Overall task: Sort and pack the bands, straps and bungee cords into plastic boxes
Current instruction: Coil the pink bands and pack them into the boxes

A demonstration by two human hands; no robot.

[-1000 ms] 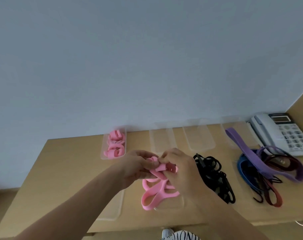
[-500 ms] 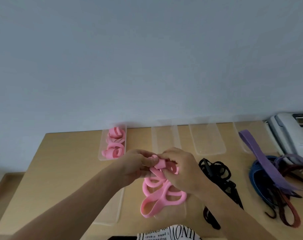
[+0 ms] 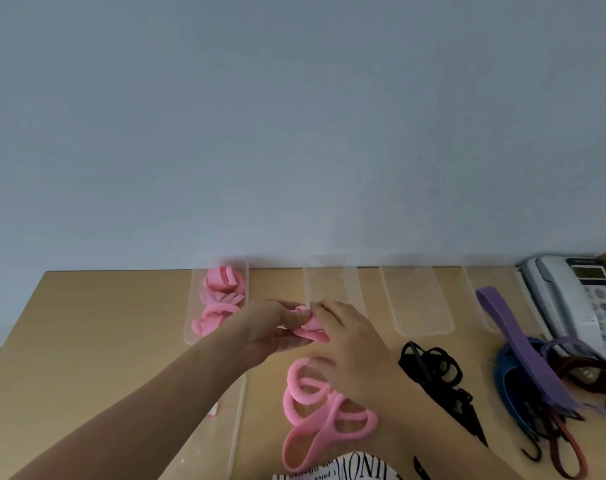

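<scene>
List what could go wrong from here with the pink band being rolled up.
1. The left hand and right hand pinch a rolled pink band above the table; if either grip slackens, the roll may spring open.
2. The box with pink rolls already looks crowded, so another roll may not seat.
3. The right forearm lies across the loose pink bands near the table's front edge and could drag them off.

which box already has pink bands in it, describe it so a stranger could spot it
Look along the back edge of the wooden table, where clear plastic boxes stand in a row against the wall. It is the leftmost box in that row. Unlike the others, which look empty, it holds rolled pink bands.
</scene>
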